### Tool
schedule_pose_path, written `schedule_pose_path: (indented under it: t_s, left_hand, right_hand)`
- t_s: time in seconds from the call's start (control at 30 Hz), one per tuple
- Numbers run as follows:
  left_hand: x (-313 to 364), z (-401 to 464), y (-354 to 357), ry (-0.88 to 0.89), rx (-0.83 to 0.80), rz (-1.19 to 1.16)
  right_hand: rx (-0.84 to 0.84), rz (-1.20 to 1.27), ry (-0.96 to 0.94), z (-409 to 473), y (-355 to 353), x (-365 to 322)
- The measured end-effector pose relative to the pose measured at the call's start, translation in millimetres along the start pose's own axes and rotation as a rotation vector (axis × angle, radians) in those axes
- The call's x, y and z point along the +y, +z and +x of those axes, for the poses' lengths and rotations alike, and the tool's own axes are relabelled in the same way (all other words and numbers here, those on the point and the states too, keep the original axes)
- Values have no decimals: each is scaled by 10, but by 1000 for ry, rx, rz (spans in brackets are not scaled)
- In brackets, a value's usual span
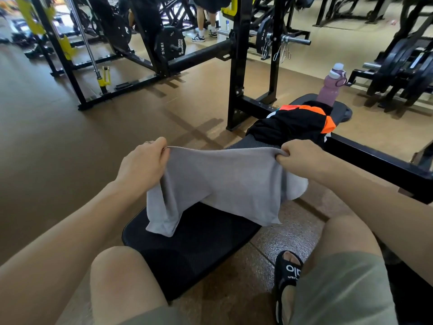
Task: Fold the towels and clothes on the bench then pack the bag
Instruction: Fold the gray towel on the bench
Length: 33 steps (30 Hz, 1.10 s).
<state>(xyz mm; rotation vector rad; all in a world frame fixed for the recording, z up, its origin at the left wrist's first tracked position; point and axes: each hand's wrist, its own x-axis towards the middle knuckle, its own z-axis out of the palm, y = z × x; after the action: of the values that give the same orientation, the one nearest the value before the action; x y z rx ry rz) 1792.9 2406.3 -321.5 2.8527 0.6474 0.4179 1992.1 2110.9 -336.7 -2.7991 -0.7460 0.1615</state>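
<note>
Towel stretched crosswise over bench; left hand, right hand pinching top corners.

Left hand grip pinched, right hand fisted — arms outstretched

We see the towel draped over the near end of the worktop, clothes piled behind it, a bottle at the far end.
</note>
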Motion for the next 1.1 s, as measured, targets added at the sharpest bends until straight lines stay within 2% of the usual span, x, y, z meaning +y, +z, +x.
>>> schedule_pose_path:
  t_s: [0.2, 0.33, 0.43, 0.63, 0.73, 0.87, 1.03, 1.1]
  left_hand:
    - [409, 12, 142, -143, -238, -417]
    - [695, -68, 225, -124, -290, -558]
    - [848, -107, 183, -16, -262, -603]
    - [1073, -194, 170, 23, -333, -587]
    - [1069, -238, 220, 160, -278, -417]
    - [1014, -231, 234, 231, -254, -399]
    - [952, -241, 216, 375, -296, -353]
    - [952, -252, 202, 428, -332, -332]
  right_hand:
    - [-418, 647, 72, -209, -45, -450]
    - [-447, 873, 141, -259, 50, -686]
    - [-415, 1053, 190, -274, 90, -759]
    - [-467, 1199, 157, -390, 155, -895]
    - [-462, 1258, 158, -395, 202, -903]
    - [-499, 1151, 146, -382, 198, -839]
    - [-465, 536, 101, -304, 250, -626]
    - [-435, 445, 97, -290, 258, -602]
